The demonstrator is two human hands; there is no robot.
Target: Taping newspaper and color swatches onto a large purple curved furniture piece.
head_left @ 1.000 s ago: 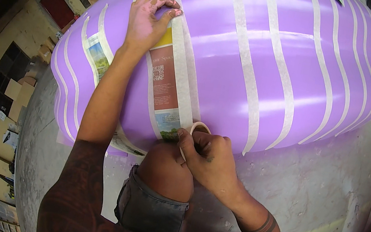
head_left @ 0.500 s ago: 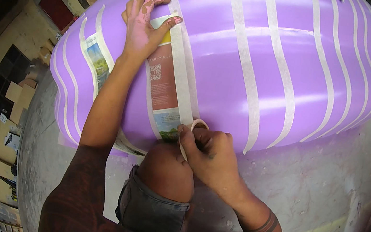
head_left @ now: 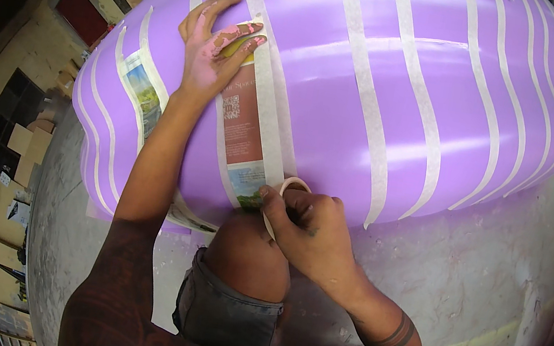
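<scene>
A large, rounded, glossy purple form (head_left: pixel 329 120) fills the middle, banded with pale masking-tape strips. Down its near side runs a printed paper strip (head_left: pixel 244 124), with a length of masking tape (head_left: pixel 267 110) along its right edge. My left hand (head_left: pixel 207 53), smeared with pink paint, rests at the paper's top. Its fingers are stretched out, thumb and forefinger touching the tape. Lower down, my right hand (head_left: pixel 319 238) is closed round a roll of masking tape (head_left: pixel 293 184), at the lower end of that length. My right fingers partly hide the roll.
Another printed paper strip (head_left: pixel 145 90) is taped on the form's left part. My bent knee (head_left: pixel 249 255) is just below the right hand. Grey concrete floor (head_left: pixel 454 288) surrounds the form. Cardboard boxes (head_left: pixel 27 148) stand by the left wall.
My left hand has slid slightly down the tape, and its forefinger has come down near the thumb. The right hand and the roll have barely shifted.
</scene>
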